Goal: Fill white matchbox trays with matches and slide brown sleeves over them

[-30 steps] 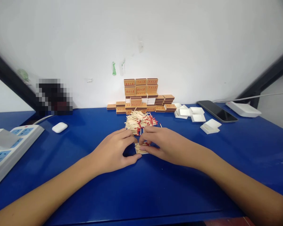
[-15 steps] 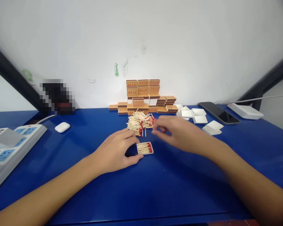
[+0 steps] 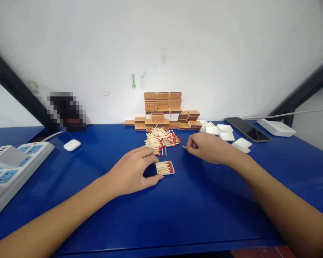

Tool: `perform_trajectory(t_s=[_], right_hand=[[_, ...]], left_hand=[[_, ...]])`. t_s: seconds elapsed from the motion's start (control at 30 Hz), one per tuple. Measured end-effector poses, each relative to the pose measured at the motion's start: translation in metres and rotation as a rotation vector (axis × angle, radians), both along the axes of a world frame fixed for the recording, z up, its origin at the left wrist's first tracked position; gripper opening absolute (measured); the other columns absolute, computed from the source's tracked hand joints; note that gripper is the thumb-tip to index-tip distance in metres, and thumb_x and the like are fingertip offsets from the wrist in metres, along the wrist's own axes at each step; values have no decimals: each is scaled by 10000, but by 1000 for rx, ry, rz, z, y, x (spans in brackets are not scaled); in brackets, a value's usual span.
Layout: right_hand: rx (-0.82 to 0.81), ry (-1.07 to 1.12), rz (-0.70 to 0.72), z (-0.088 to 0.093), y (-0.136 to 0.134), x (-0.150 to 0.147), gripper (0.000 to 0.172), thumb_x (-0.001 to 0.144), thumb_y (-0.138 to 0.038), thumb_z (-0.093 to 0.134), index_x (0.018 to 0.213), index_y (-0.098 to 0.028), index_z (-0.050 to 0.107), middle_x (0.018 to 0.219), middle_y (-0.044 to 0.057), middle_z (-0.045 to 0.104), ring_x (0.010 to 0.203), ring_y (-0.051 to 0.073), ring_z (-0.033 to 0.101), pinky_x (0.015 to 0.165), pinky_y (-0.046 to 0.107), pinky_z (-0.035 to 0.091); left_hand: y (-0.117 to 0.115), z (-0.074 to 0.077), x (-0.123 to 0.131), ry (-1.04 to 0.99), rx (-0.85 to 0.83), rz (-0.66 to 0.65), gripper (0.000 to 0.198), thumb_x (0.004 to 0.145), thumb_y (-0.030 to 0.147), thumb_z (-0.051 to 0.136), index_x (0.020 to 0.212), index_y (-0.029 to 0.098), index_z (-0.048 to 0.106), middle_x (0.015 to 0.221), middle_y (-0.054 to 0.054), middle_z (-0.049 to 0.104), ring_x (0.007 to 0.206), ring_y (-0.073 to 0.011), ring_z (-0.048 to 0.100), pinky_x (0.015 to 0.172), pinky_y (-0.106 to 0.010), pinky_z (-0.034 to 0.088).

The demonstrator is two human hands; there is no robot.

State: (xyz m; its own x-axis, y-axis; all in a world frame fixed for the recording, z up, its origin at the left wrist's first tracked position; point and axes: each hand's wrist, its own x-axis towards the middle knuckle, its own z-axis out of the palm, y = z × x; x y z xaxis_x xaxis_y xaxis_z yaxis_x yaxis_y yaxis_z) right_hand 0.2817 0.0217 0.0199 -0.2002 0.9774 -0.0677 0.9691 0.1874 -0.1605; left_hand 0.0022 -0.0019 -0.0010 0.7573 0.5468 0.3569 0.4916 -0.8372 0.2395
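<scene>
A small white tray (image 3: 165,167) filled with red-tipped matches lies on the blue table (image 3: 177,215). My left hand (image 3: 133,171) rests beside it, thumb and fingers touching the tray's left edge. My right hand (image 3: 206,147) is off to the right of the loose match pile (image 3: 161,138), its fingers pinched on a single stray match (image 3: 183,146) lying on the table.
Stacked orange matchboxes (image 3: 163,109) stand against the wall behind the pile. Several empty white trays (image 3: 223,132) lie at the right, then a phone (image 3: 247,129) and a white box (image 3: 276,127). A power strip (image 3: 8,165) and a white earbud case (image 3: 71,144) sit at the left.
My right hand left the filled tray and moved right and back, pinching down on a lone match beside the pile. My left hand stayed at the tray.
</scene>
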Motion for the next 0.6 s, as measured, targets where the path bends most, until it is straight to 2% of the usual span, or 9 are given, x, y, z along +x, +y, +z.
perform_trajectory(t_s=[0.17, 0.23, 0.33, 0.4, 0.5, 0.6], right_hand=[[-32, -19, -28, 8, -4, 5, 377, 982, -366, 512, 638, -218, 551, 664, 56, 643, 584, 186, 539, 576, 349, 315], [-50, -3, 44, 9, -3, 9, 332, 984, -356, 511, 693, -218, 589, 694, 47, 655, 607, 184, 553, 587, 345, 330], [-52, 53, 169, 7, -1, 18, 141, 921, -364, 616, 893, -237, 670, 827, 32, 693, 713, 197, 600, 633, 333, 380], [-92, 79, 201, 5, 0, 22, 147, 898, -376, 647, 945, -240, 680, 898, 40, 699, 764, 206, 606, 657, 333, 404], [-181, 98, 182, 3, -1, 24, 180, 939, -391, 602, 907, -227, 667, 900, 54, 689, 758, 209, 591, 662, 340, 411], [-141, 140, 232, 6, -4, 17, 251, 991, -435, 552, 891, -219, 634, 886, 57, 671, 752, 205, 570, 676, 345, 403]], left_hand=[[1, -1, -1, 22, 2, 14, 265, 934, 407, 725, 1039, 165, 730, 983, -65, 681, 948, -244, 648, 839, -407, 557], [1, -1, -1, 22, 3, 15, 261, 938, 405, 720, 1041, 166, 729, 982, -67, 683, 946, -243, 649, 838, -403, 557], [1, -1, -1, 16, 13, 10, 259, 942, 399, 715, 1048, 164, 729, 980, -70, 684, 942, -240, 648, 844, -400, 554], [1, -1, -1, 19, 13, 8, 260, 942, 401, 715, 1047, 164, 728, 983, -70, 684, 939, -239, 646, 844, -400, 553], [0, -1, -1, 24, 6, 9, 261, 946, 408, 710, 1047, 168, 726, 987, -71, 684, 938, -237, 645, 836, -392, 552], [0, -1, -1, 20, 9, 11, 256, 945, 405, 709, 1047, 171, 723, 980, -69, 686, 935, -238, 646, 836, -391, 551]])
